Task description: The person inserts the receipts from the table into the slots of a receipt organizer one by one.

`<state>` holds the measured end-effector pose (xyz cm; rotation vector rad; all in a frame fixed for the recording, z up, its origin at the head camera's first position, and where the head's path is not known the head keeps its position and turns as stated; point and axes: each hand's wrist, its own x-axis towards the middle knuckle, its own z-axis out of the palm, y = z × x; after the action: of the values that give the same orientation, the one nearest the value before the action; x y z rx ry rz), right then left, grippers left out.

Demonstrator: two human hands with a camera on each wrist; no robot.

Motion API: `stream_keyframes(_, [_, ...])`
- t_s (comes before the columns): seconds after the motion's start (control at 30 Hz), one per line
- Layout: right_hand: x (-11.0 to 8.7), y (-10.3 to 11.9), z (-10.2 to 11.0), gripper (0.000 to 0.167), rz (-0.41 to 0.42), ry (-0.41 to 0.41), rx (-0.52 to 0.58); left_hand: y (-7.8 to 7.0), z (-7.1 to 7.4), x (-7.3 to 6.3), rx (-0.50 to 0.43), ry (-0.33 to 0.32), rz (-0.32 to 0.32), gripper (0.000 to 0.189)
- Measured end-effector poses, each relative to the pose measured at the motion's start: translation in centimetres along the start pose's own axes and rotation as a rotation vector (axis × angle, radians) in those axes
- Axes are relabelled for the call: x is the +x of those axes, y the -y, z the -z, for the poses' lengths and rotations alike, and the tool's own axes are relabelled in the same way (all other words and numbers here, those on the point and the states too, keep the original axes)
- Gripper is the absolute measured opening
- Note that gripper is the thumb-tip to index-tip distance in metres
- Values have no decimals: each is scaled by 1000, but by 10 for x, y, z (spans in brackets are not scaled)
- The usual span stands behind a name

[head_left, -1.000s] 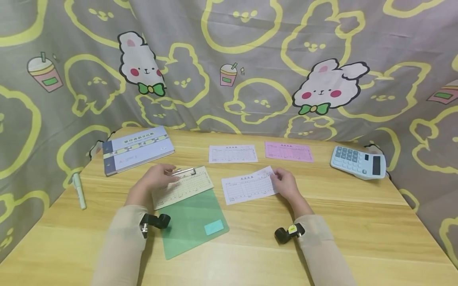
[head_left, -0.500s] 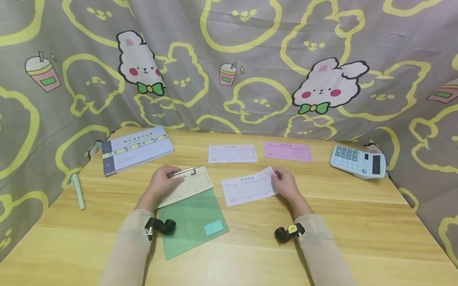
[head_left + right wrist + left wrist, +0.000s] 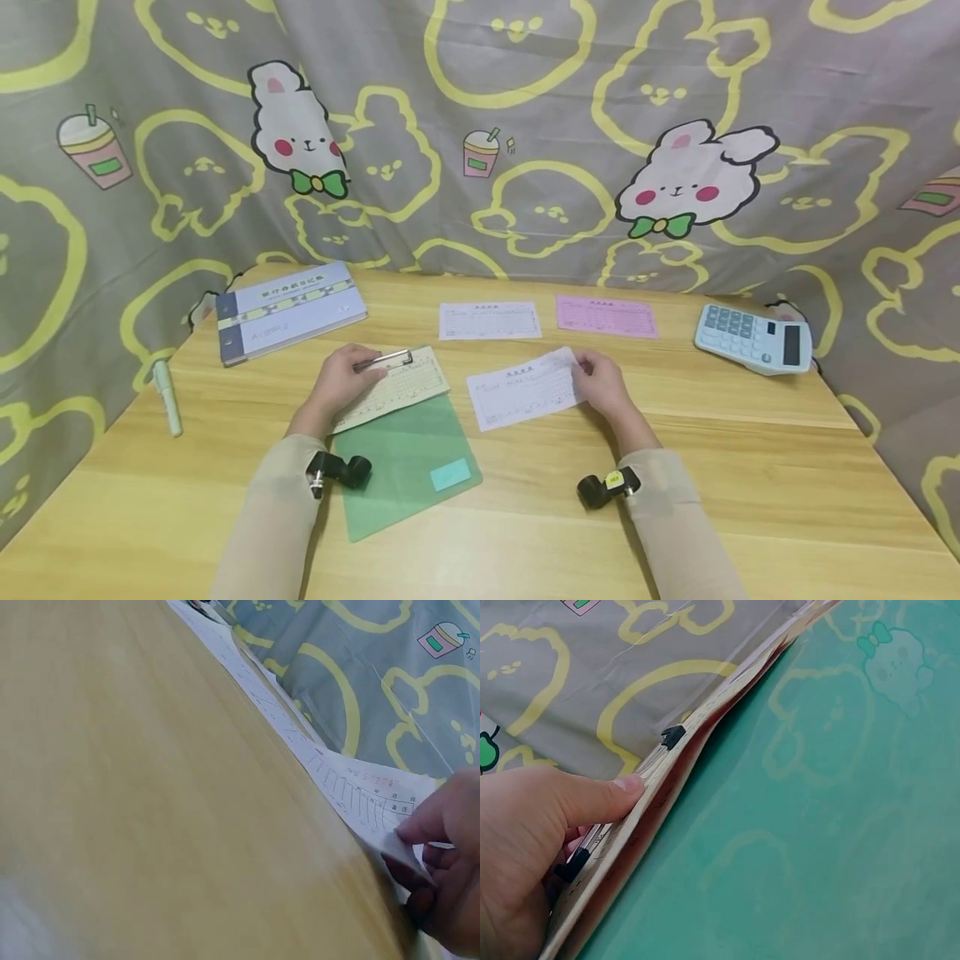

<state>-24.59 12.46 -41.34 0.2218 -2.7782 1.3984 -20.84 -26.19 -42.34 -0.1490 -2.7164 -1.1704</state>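
Observation:
In the head view a translucent green clipboard (image 3: 401,467) lies on the table, with pale yellow form slips (image 3: 408,383) under its metal clip (image 3: 392,360). My left hand (image 3: 339,385) grips the clipboard at the clip. The left wrist view shows the thumb (image 3: 607,799) pressing down beside the clip while the fingers curl around behind it. To the right, my right hand (image 3: 597,385) pinches the right end of a white printed form slip (image 3: 517,397). That end bends upward between thumb and fingers in the right wrist view.
Further back lie another white slip (image 3: 489,321) and a pink slip (image 3: 606,317). A blue account book (image 3: 296,308) and a green marker (image 3: 167,398) are at the left; a light blue calculator (image 3: 750,339) is at the right. A patterned curtain (image 3: 405,150) hangs behind the table.
My left hand has shifted right and settled at the clip, its thumb over it. The right hand stays in place, pinching the white slip.

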Motion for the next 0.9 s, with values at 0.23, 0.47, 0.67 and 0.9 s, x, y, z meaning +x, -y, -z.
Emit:
stream_keyframes(0.23, [6,23,1,21,-113,9,412,2,-1,1,29,-15,-27,30])
stream_keyframes(0.47, [10,62,-19,24,-253,193,901,3,-2,1,23,-3,-11,31])
stream_keyframes(0.67, [8,86,-55,15,-297,239,1005,3,-1,1,38,23,25,34])
stream_keyframes(0.9, [-1,98,-94,22,-322,232,987,-8,1,-1,-140,1,12,27])
